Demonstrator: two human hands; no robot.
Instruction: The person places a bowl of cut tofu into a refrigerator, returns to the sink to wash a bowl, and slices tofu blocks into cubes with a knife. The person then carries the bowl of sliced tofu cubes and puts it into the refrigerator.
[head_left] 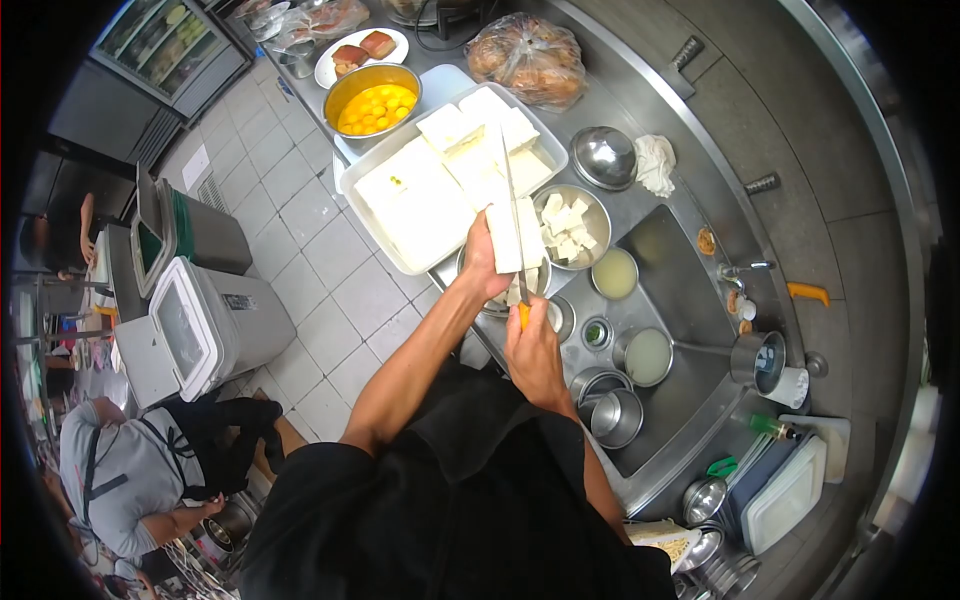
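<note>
My left hand (482, 252) supports a white block of tofu (505, 238) on its palm, with the fingers partly hidden behind the block. My right hand (535, 350) is closed round the yellow handle of a long knife (522, 262), whose blade lies along the tofu. Just beyond them, a white plastic tub (410, 262) holds several large tofu blocks. A steel bowl (604, 215) of tofu cubes stands to the right of the held block. Another steel bowl (542, 284) with tofu pieces sits under my hands, partly covered by them.
Egg yolks fill a steel bowl (325, 105) behind the tub. Farther back are a plate (402, 45) of browned food and a bagged item (527, 60). At right, a sink (690, 290) has pots of cloudy liquid near it. Bins (235, 325) and a co-worker (140, 470) are at left.
</note>
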